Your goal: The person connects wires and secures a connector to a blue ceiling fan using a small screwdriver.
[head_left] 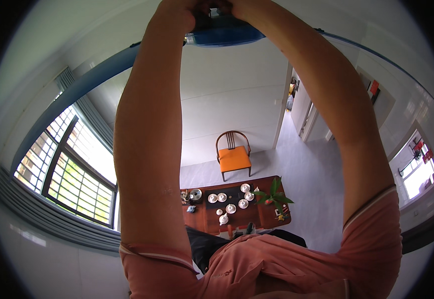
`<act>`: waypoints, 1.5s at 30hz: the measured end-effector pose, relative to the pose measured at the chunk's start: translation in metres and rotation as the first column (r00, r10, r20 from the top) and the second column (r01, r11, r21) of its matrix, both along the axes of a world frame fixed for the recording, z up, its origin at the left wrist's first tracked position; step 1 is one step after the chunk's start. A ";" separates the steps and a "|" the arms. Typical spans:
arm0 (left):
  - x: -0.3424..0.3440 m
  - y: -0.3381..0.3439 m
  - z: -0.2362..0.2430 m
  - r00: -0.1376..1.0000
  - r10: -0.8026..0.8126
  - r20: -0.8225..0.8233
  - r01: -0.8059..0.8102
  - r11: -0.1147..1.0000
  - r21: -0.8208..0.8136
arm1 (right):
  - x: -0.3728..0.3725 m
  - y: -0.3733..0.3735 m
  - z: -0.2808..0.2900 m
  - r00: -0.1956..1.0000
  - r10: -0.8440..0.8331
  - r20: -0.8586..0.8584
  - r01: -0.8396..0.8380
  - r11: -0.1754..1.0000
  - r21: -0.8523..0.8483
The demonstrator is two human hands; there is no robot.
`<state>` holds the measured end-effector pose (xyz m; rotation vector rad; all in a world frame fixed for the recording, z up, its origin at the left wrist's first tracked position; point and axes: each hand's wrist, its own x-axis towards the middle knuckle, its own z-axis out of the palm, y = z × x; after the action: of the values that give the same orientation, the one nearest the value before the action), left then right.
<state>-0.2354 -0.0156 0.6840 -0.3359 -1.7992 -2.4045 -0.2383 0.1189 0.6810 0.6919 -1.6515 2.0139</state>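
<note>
Both my arms stretch up to the top edge, where my left hand (181, 15) and my right hand (228, 8) come close together at a dark blue object (222, 35), apparently the middle of a ceiling fan. Their fingers look curled, but they are cut off and in shadow, so what they grip is unclear. A long blue blade (82, 74) curves out to the left from there, and a thinner blue one (374, 56) runs to the right.
Below me stands a wooden tea table (267, 219) with several white cups (231, 208), a teapot (223, 219) and a plant (277, 197). An orange-seated chair (234, 158) is beyond it. A barred window (77, 174) is on the left, a doorway (296, 99) on the right.
</note>
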 end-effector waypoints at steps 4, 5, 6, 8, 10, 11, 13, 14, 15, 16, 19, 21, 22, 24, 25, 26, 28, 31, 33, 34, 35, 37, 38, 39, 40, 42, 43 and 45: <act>0.005 0.001 0.002 0.995 0.098 0.026 -0.099 0.994 0.041 | 0.029 -0.008 -0.001 0.993 -0.121 0.012 0.121 0.993 0.014; 0.001 -0.002 0.002 0.994 0.104 0.021 -0.105 0.994 0.040 | 0.030 -0.009 -0.002 0.991 -0.135 0.001 0.135 0.991 0.020; -0.004 -0.005 0.002 0.994 0.104 0.024 -0.105 0.994 0.038 | 0.031 -0.009 -0.002 0.989 -0.144 -0.010 0.145 0.989 0.025; -0.015 -0.016 0.001 0.999 0.039 -0.014 -0.039 0.999 0.018 | 0.031 -0.014 -0.004 0.987 -0.160 -0.026 0.161 0.986 0.039; -0.022 -0.017 0.000 1.000 0.027 -0.003 -0.027 0.999 0.037 | 0.029 -0.010 -0.005 0.979 -0.199 -0.040 0.201 0.977 0.065; -0.024 -0.012 0.000 1.000 0.008 0.005 -0.008 0.998 0.058 | 0.027 -0.004 -0.007 0.972 -0.231 -0.052 0.235 0.968 0.090; -0.025 -0.010 0.000 1.000 0.002 0.008 -0.003 0.999 0.047 | 0.020 0.001 -0.009 0.939 -0.320 -0.126 0.339 0.922 0.188; -0.025 -0.013 0.000 1.000 0.012 0.012 -0.012 0.999 0.033 | 0.014 -0.001 -0.007 0.907 -0.363 -0.211 0.411 0.872 0.267; -0.026 -0.015 0.000 1.000 0.020 0.011 -0.020 0.999 0.029 | 0.009 -0.001 -0.008 0.879 -0.386 -0.279 0.466 0.820 0.333; -0.025 -0.017 -0.002 0.999 0.041 0.001 -0.041 0.998 0.041 | 0.015 -0.004 -0.008 0.899 -0.358 -0.254 0.430 0.834 0.347; -0.022 -0.021 -0.001 0.997 0.073 -0.018 -0.072 0.996 0.049 | 0.025 -0.010 -0.007 0.992 -0.096 0.083 0.096 0.995 0.004; -0.018 -0.021 -0.002 0.996 0.087 -0.036 -0.086 0.995 0.042 | 0.023 -0.008 -0.005 0.991 -0.100 0.088 0.103 0.994 -0.031; -0.014 -0.019 -0.003 0.995 0.092 -0.043 -0.090 0.995 0.035 | 0.014 -0.005 -0.004 0.997 -0.027 0.069 0.028 1.000 -0.014; 0.000 -0.008 -0.004 0.995 0.087 -0.050 -0.086 0.996 0.021 | 0.000 0.005 -0.003 0.998 0.038 0.050 -0.038 0.999 -0.001; 0.016 0.000 -0.004 0.994 0.107 -0.028 -0.107 0.994 0.013 | -0.003 0.009 -0.002 0.992 0.105 0.064 -0.104 0.994 -0.017; 0.025 0.007 -0.003 0.992 0.126 -0.006 -0.126 0.992 0.004 | -0.006 0.013 -0.001 0.982 0.171 0.076 -0.169 0.985 -0.034; 0.007 -0.019 0.001 0.996 0.075 -0.044 -0.079 0.994 -0.082 | -0.004 0.005 0.005 0.975 0.190 0.111 -0.184 0.981 -0.066; -0.004 -0.027 -0.001 0.998 0.032 -0.051 -0.038 0.990 -0.134 | -0.002 0.001 0.010 0.967 0.189 0.169 -0.172 0.979 -0.109; -0.004 -0.021 -0.001 0.999 0.041 -0.029 -0.044 0.993 -0.112 | -0.004 0.005 0.011 0.968 0.169 0.188 -0.145 0.981 -0.132; 0.002 -0.015 -0.005 0.961 0.140 -0.238 -0.249 0.813 -0.527 | -0.014 0.009 0.007 0.975 0.160 0.152 -0.144 0.983 -0.112; 0.006 -0.017 -0.004 0.872 0.136 -0.471 -0.480 0.431 -0.764 | -0.019 0.006 0.006 0.980 0.169 0.108 -0.159 0.983 -0.091; -0.020 -0.039 0.001 0.881 0.161 -0.444 -0.453 0.556 -0.697 | -0.017 -0.007 0.008 0.978 0.200 0.058 -0.195 0.978 -0.078; -0.023 -0.038 0.000 0.890 0.163 -0.425 -0.427 0.623 -0.655 | -0.015 -0.010 0.006 0.980 0.188 0.061 -0.178 0.975 -0.132; -0.025 -0.036 -0.001 0.900 0.162 -0.404 -0.398 0.686 -0.610 | -0.013 -0.011 0.004 0.982 0.177 0.065 -0.162 0.969 -0.186; -0.012 -0.018 -0.005 0.953 0.196 -0.229 -0.276 0.875 -0.399 | -0.011 -0.007 -0.001 0.984 0.165 0.070 -0.149 0.971 -0.185; 0.000 -0.015 -0.004 0.980 0.191 -0.053 -0.197 0.972 -0.126 | 0.008 -0.011 -0.001 0.998 -0.057 0.034 0.062 0.988 -0.142; 0.003 -0.017 -0.004 0.988 0.142 -0.054 -0.148 0.978 -0.147 | 0.009 -0.012 -0.001 0.998 -0.054 0.031 0.058 0.988 -0.141; 0.006 -0.019 -0.004 0.994 0.096 -0.055 -0.104 0.981 -0.166 | 0.010 -0.016 -0.003 0.982 -0.187 -0.040 0.178 0.970 -0.168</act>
<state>-0.2297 -0.0345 0.6801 -0.3076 -1.9546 -2.1654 -0.2281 0.1024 0.6781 0.5127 -1.4430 1.9531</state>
